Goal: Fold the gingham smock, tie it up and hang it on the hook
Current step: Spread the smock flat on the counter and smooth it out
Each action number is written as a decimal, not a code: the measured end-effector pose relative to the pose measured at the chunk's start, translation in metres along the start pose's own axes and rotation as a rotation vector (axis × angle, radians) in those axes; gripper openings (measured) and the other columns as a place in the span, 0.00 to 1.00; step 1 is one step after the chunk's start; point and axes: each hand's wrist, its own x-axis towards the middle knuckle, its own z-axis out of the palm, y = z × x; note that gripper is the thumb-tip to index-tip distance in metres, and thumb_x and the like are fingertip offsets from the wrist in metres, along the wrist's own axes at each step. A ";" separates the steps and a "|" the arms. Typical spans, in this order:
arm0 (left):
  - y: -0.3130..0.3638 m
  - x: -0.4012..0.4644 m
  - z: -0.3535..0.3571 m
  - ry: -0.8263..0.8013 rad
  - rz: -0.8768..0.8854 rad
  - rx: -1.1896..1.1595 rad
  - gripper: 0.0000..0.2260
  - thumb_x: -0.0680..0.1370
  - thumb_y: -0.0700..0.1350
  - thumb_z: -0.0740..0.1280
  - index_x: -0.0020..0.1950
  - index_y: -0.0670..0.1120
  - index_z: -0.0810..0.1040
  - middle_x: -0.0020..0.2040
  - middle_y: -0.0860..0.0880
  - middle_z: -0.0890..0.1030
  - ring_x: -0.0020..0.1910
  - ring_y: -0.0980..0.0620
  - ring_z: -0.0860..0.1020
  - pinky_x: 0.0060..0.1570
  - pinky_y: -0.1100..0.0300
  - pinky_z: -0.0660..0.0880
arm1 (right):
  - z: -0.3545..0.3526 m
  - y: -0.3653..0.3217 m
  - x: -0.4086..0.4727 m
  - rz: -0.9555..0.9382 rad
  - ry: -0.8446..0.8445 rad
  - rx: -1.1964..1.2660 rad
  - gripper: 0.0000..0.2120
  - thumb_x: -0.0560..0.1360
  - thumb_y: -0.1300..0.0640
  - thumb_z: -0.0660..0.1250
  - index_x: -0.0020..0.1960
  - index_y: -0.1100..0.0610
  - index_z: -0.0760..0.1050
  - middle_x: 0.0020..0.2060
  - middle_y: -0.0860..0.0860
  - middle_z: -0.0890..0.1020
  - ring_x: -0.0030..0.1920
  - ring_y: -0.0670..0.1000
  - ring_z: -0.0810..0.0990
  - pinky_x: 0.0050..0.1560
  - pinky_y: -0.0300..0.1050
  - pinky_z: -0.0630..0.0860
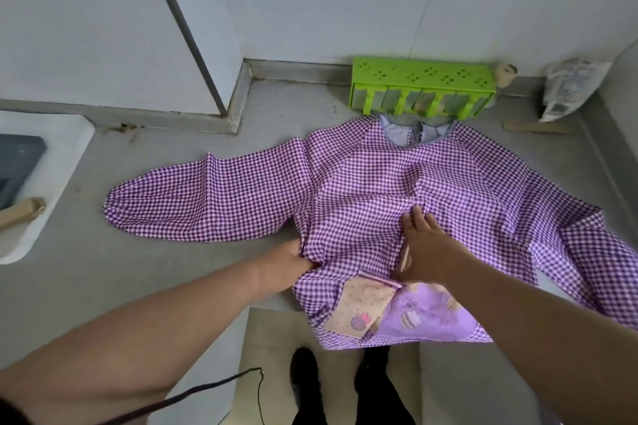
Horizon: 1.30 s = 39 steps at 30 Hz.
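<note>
The gingham smock [397,190] lies spread flat on the grey counter [172,262], front up, with its neckline just before the green rack [421,86] and its hem hanging over the counter's near edge. It is laid out this way, I judge, so that the sides can be brought in evenly; no fold is made yet, so the task is at its start.

The left hand [286,264] sits at the smock's left side, below the armpit, with its fingers curled into a bunch of the cloth, apparently grasping that side seam so it can be lifted and turned inward. The right hand [424,245] lies flat on the middle of the smock, fingers straight and pointing toward the green rack, gripping nothing; it seems to pin the cloth down and mark the fold line.

By count there is one smock with two sleeves: the left sleeve [203,200] stretches out flat, well to the left of the green rack, and the right sleeve [587,235] trails to the rack's right and toward the counter's near edge. Two patch pockets show at the hem, a pink pocket [359,307] and a lilac pocket [431,317]. There is one green rack, against the wall. No hook is in view.
</note>
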 end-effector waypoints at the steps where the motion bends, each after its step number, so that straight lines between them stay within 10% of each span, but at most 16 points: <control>1: -0.005 -0.001 -0.002 -0.034 -0.022 -0.088 0.15 0.81 0.62 0.68 0.68 0.68 0.76 0.70 0.58 0.80 0.68 0.50 0.78 0.72 0.43 0.73 | 0.000 0.000 0.000 0.009 0.000 0.000 0.72 0.62 0.21 0.69 0.83 0.60 0.32 0.82 0.59 0.34 0.83 0.63 0.38 0.81 0.64 0.54; 7: -0.011 -0.015 0.004 -0.151 -0.075 -0.105 0.12 0.83 0.44 0.67 0.63 0.42 0.82 0.53 0.46 0.86 0.49 0.50 0.85 0.55 0.56 0.82 | -0.004 -0.002 0.003 0.047 -0.031 0.018 0.81 0.47 0.09 0.52 0.83 0.59 0.32 0.82 0.58 0.34 0.83 0.64 0.39 0.80 0.67 0.57; 12: -0.001 -0.015 0.011 -0.081 0.035 0.030 0.05 0.85 0.44 0.62 0.59 0.49 0.76 0.55 0.53 0.80 0.52 0.56 0.76 0.58 0.60 0.72 | -0.006 -0.002 0.004 0.044 -0.037 0.005 0.76 0.55 0.13 0.59 0.83 0.58 0.32 0.83 0.58 0.34 0.83 0.63 0.40 0.81 0.65 0.56; 16: -0.011 -0.005 0.013 -0.294 0.101 0.561 0.35 0.73 0.55 0.73 0.78 0.62 0.62 0.72 0.55 0.74 0.64 0.52 0.76 0.69 0.49 0.76 | -0.005 0.002 0.011 0.049 -0.054 -0.013 0.81 0.43 0.11 0.49 0.82 0.58 0.31 0.82 0.58 0.33 0.83 0.63 0.39 0.81 0.65 0.56; 20: -0.010 -0.003 0.019 -0.238 0.304 1.070 0.16 0.80 0.50 0.69 0.66 0.54 0.72 0.64 0.48 0.72 0.65 0.46 0.73 0.61 0.55 0.71 | -0.008 0.001 0.005 0.048 -0.042 0.006 0.78 0.48 0.12 0.54 0.82 0.57 0.31 0.82 0.55 0.32 0.83 0.61 0.39 0.80 0.65 0.56; 29: -0.024 0.010 0.031 -0.146 0.499 0.978 0.22 0.82 0.62 0.60 0.75 0.57 0.68 0.74 0.50 0.75 0.70 0.47 0.74 0.73 0.47 0.72 | -0.007 0.005 0.007 0.040 -0.041 0.019 0.72 0.60 0.18 0.66 0.82 0.55 0.30 0.82 0.54 0.31 0.83 0.60 0.38 0.81 0.65 0.55; 35: -0.012 -0.022 0.029 -0.288 0.710 1.183 0.13 0.83 0.61 0.62 0.59 0.53 0.75 0.56 0.53 0.79 0.54 0.53 0.76 0.66 0.56 0.71 | -0.006 0.010 0.011 0.025 -0.015 0.020 0.72 0.61 0.20 0.69 0.83 0.56 0.32 0.82 0.55 0.33 0.83 0.60 0.38 0.82 0.63 0.53; 39: -0.023 -0.019 0.029 -0.508 0.282 1.066 0.13 0.80 0.57 0.66 0.53 0.48 0.79 0.46 0.50 0.81 0.42 0.52 0.78 0.52 0.51 0.81 | -0.005 0.014 0.016 0.020 -0.010 0.012 0.72 0.61 0.19 0.68 0.83 0.56 0.31 0.82 0.55 0.32 0.83 0.61 0.38 0.81 0.64 0.54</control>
